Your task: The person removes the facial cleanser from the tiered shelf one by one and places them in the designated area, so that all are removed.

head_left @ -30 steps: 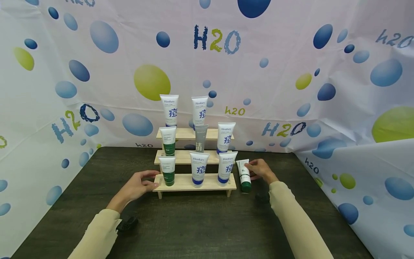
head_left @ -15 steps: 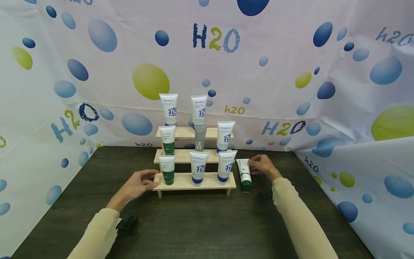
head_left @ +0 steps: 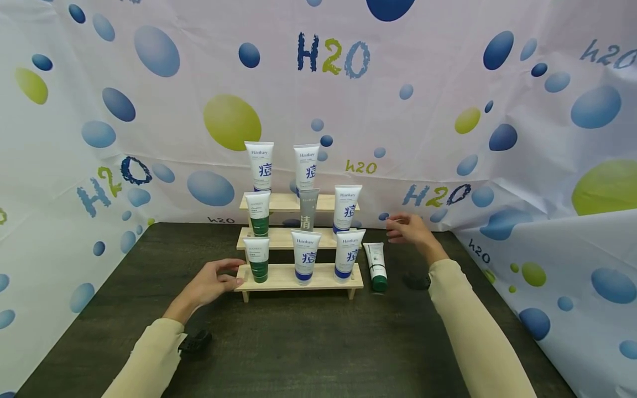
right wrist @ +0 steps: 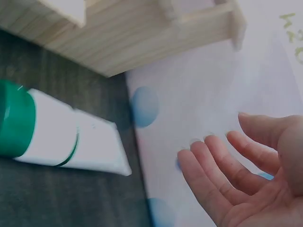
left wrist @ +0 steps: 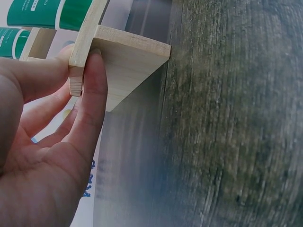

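My left hand [head_left: 214, 284] pinches the left end of the lowest board of a wooden three-step stand [head_left: 286, 283]; in the left wrist view the thumb and a finger [left wrist: 94, 90] lie on either face of the board. Raised beside the stand, my right hand [head_left: 410, 232] has its fingers loosely spread and holds nothing. Below it, a white tube with a green cap [head_left: 376, 265] lies on the table, apart from the fingers in the right wrist view. On the lowest step stand a white and green tube [head_left: 257, 258] and two white and blue tubes [head_left: 305, 255].
The middle step carries a white and green tube [head_left: 259, 213], a grey tube [head_left: 308, 210] and a white and blue tube [head_left: 345, 207]. Two more white and blue tubes [head_left: 260, 165] stand on top. Behind the dark table [head_left: 308, 342] hangs a printed backdrop [head_left: 423, 50].
My right hand has let go of the lying tube and moved up and to the right, away from it. The left hand keeps its place on the stand.
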`<state>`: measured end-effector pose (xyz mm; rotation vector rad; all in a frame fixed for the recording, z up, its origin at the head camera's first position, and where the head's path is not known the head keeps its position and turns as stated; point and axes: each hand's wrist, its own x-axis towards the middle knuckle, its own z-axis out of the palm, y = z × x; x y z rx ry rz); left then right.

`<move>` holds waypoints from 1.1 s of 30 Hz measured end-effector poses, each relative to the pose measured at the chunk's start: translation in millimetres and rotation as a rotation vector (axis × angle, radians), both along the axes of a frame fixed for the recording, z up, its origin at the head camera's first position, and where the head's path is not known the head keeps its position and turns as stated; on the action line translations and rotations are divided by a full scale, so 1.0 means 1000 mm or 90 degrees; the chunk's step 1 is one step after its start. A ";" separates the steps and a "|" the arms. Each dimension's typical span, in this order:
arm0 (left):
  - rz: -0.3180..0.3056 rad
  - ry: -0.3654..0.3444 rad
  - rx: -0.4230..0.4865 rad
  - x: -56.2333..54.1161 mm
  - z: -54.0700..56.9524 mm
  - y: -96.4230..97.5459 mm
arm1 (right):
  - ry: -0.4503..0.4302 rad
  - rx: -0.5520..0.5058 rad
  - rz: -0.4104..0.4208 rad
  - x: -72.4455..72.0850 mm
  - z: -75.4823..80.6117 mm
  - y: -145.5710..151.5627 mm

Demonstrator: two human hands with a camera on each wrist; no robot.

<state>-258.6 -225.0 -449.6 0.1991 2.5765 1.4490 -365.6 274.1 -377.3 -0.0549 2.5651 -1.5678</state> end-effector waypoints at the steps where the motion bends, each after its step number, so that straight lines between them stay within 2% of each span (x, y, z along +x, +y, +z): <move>1: 0.001 -0.002 0.001 0.000 0.000 0.000 | 0.006 -0.001 0.007 0.001 0.005 -0.002; 8: 0.002 -0.003 -0.002 0.002 -0.001 0.000 | 0.053 0.003 0.055 0.003 0.031 -0.015; 17: -0.002 0.006 -0.006 0.001 0.001 0.001 | 0.084 0.021 0.070 0.009 0.061 -0.028; 33: 0.004 -0.004 -0.010 -0.001 0.000 0.001 | 0.149 0.050 0.106 0.018 0.105 -0.051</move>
